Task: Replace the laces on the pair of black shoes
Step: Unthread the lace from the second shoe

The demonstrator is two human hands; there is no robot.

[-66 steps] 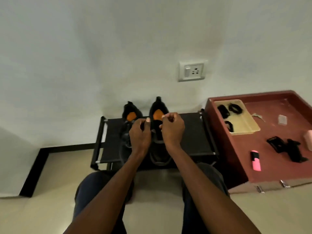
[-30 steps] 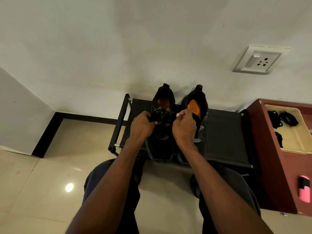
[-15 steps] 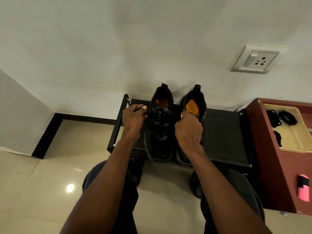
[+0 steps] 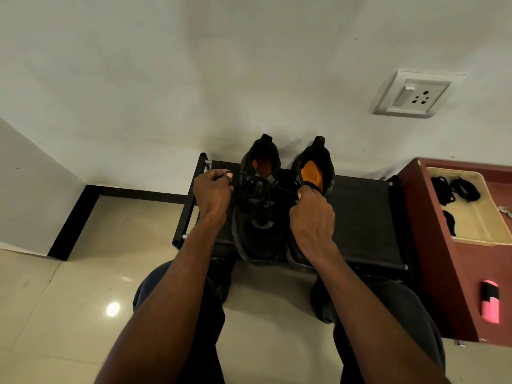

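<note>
Since half a second ago both hands have drawn a little further apart, stretching the lace taut across the left shoe. My left hand (image 4: pixel 212 191) pinches one end of the thin black lace (image 4: pixel 285 189) at about 9 o'clock of the shoe's tongue, fingers curled round it; my right hand (image 4: pixel 311 214) pinches the other end at about 3 o'clock, thumb and forefinger clenched on it.

I count two black shoes with orange insoles, side by side and touching, on the black fabric-topped metal-framed shoe rack (image 4: pixel 360 217). The left black shoe (image 4: pixel 256 231) and the right black shoe (image 4: pixel 315 167) both lie with their long axes running from 6 to 12 o'clock, toes toward me at 6 and heels toward the white wall (image 4: pixel 221 65) at 12. My right hand covers much of the right shoe's front.

At 3 o'clock of the rack stands one dark red wooden worktop (image 4: pixel 448 273), carrying one cream plastic tray (image 4: pixel 476 228). In the tray I count three bundles of black laces (image 4: pixel 454 187). One pink and black marker-like object (image 4: pixel 489 304) lies on the worktop nearer me. One white wall socket with a switch (image 4: pixel 412 94) sits at 1 o'clock on the wall.
</note>
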